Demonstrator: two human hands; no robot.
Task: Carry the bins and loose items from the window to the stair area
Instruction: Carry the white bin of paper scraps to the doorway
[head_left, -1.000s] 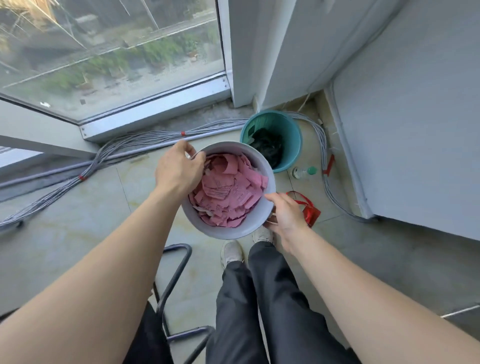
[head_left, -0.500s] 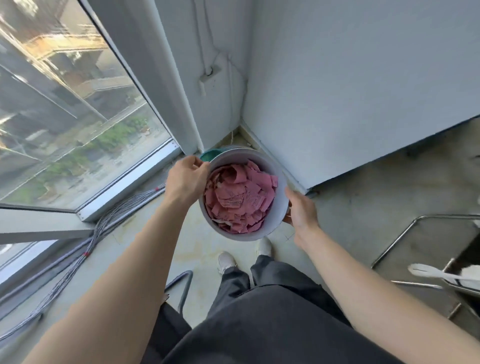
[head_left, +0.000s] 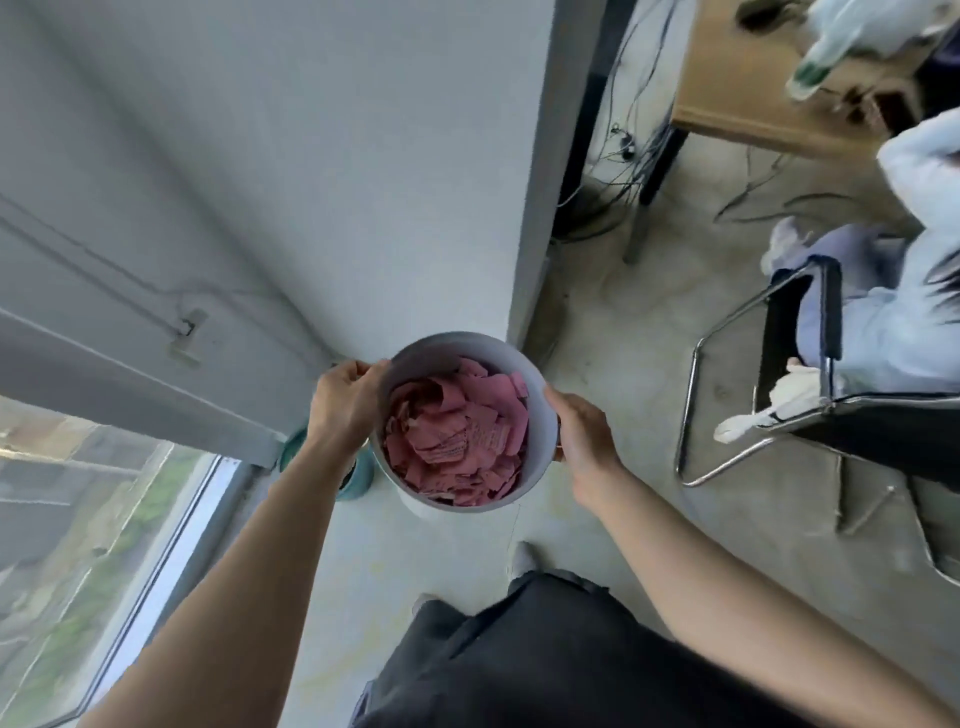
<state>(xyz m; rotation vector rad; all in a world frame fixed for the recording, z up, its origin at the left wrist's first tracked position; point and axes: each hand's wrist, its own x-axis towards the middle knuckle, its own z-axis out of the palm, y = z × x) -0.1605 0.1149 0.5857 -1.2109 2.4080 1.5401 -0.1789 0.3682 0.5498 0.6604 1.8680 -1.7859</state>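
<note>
Holding bin (head_left: 441, 353): left hand (head_left: 345, 402) fingers curl over rim, right hand (head_left: 582, 431) fingers wrap opposite wall, pink paper scraps (head_left: 457, 434) between.

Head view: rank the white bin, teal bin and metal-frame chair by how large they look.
1. metal-frame chair, though cut by the frame edge.
2. white bin, enlarged by nearness to the camera.
3. teal bin, mostly hidden, so its rank is unsure.

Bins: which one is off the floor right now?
The white bin of pink paper scraps, held between the left hand and right hand; the teal bin stands on the floor.
</note>
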